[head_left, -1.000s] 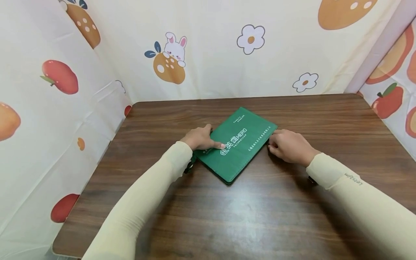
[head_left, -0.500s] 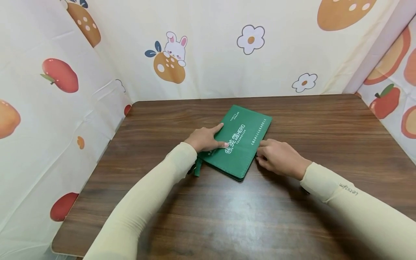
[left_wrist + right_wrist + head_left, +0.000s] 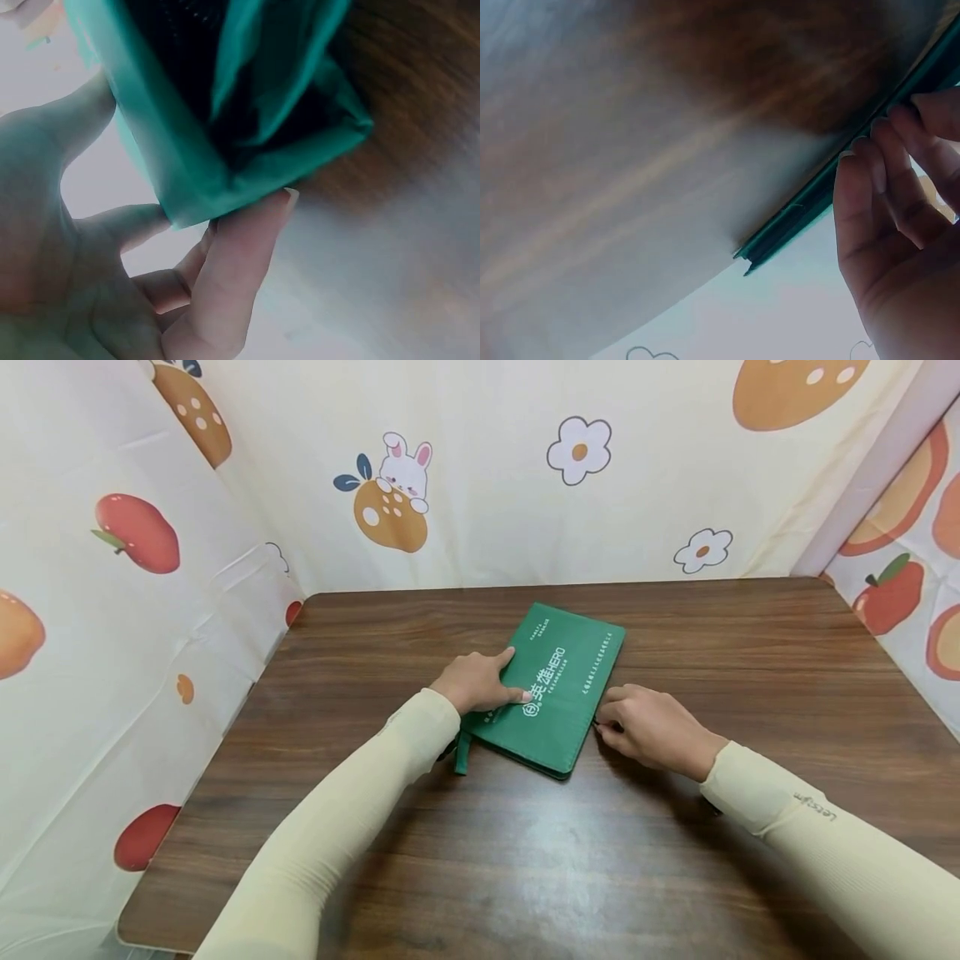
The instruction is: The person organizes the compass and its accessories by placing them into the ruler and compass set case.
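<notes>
A green zippered document pouch (image 3: 566, 722) with white "HERO" lettering lies flat on the wooden table, turned at an angle. My left hand (image 3: 474, 683) holds its left end, thumb on top of the cover. In the left wrist view, fingers (image 3: 236, 277) press the outside of the pouch's end (image 3: 187, 187), where folds and dark zipper teeth show. On the opposite long edge, my right hand (image 3: 652, 727) pinches a small dark zipper pull (image 3: 596, 722), mostly hidden by the fingertips. From the right wrist view, its curled fingers (image 3: 855, 195) meet the pouch's edge (image 3: 787, 225).
A green strap (image 3: 462, 753) hangs from the pouch's left end onto the table. The brown wood-grain table (image 3: 525, 877) reaches back to a cream curtain (image 3: 495, 510) printed with fruit, flowers and a rabbit.
My right hand has moved left and toward me along the pouch's edge. The pouch has turned slightly, its near corner shifting right, and more of the green strap shows. My left hand moved slightly right.
</notes>
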`<state>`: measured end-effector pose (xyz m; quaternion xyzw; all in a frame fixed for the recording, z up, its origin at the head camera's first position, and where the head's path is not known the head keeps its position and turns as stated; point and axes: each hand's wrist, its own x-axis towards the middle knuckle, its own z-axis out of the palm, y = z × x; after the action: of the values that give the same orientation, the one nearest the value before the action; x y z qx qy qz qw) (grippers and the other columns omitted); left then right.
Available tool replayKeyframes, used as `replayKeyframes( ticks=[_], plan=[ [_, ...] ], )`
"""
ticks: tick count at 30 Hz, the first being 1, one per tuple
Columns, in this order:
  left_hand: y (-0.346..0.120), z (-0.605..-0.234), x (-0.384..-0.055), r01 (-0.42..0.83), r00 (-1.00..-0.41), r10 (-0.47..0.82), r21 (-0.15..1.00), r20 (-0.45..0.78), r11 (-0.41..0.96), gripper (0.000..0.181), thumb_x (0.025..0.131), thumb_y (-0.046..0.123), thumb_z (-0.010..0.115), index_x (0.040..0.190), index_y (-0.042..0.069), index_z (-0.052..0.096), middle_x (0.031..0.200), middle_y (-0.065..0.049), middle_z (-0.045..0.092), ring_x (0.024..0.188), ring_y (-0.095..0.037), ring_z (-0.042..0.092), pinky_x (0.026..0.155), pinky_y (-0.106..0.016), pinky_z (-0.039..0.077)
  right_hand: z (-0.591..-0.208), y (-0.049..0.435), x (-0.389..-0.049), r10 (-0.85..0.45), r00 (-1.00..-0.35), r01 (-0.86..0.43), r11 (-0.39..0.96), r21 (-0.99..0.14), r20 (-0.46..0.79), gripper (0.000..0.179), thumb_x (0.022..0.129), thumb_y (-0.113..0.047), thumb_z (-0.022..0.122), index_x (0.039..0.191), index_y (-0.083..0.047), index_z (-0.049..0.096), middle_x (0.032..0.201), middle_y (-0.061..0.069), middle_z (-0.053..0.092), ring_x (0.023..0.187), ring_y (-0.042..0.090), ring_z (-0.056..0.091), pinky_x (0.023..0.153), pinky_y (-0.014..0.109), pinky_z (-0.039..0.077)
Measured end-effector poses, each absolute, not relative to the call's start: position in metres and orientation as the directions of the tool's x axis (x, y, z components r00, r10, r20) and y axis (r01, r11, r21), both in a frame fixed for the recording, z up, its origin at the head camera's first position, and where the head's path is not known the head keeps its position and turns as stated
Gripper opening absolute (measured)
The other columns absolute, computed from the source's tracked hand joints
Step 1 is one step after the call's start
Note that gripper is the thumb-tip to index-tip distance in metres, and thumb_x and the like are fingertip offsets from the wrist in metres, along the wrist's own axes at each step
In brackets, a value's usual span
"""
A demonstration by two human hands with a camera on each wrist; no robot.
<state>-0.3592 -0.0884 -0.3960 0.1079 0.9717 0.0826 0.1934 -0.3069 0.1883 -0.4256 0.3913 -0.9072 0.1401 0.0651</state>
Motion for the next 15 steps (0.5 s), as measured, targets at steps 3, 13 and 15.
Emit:
replayKeyframes(
  ticks=[3,13,15],
  plan=[
    [-0.0892,-0.3971,-0.3595,0.177,-0.904,0.241,0.205,-0.354,0.963,0.093,0.089,0.071,0.058,0.162,0.03,0.017,0.152,-0.015,0.045,0.121,-0.033,0.057,0.088,-0.041,0.05,-0.4266,0.1877,-0.3063,-0.689,-0.689,-0.725,0.655,-0.213,0.224,0.023,0.085,-0.007,0.071,0.071,-0.022,0.062,0.081,-0.007,0.053,0.071,0.012,0.048,0.056,0.031,0.047],
    [-0.0899,-0.3986,-0.3576,0.164,-0.908,0.232,0.213,-0.348,0.963,0.093,0.089,0.071,0.057,0.162,0.031,0.016,0.151,-0.016,0.047,0.115,-0.031,0.059,0.081,-0.039,0.05,-0.4284,0.1869,-0.3012,-0.693,-0.689,-0.725,0.652,-0.222,0.214,0.018,0.087,-0.008,0.07,0.076,-0.021,0.064,0.084,-0.005,0.055,0.072,0.012,0.049,0.056,0.031,0.047],
    [-0.0895,-0.3988,-0.3577,0.167,-0.909,0.234,0.213,-0.346,0.963,0.094,0.088,0.072,0.057,0.162,0.03,0.016,0.149,-0.016,0.049,0.112,-0.03,0.06,0.079,-0.038,0.05,-0.4266,0.187,-0.3018,-0.682,-0.71,-0.703,0.668,-0.246,0.177,0.021,0.088,-0.008,0.07,0.074,-0.023,0.063,0.081,-0.007,0.053,0.069,0.011,0.047,0.054,0.029,0.044]
  ],
)
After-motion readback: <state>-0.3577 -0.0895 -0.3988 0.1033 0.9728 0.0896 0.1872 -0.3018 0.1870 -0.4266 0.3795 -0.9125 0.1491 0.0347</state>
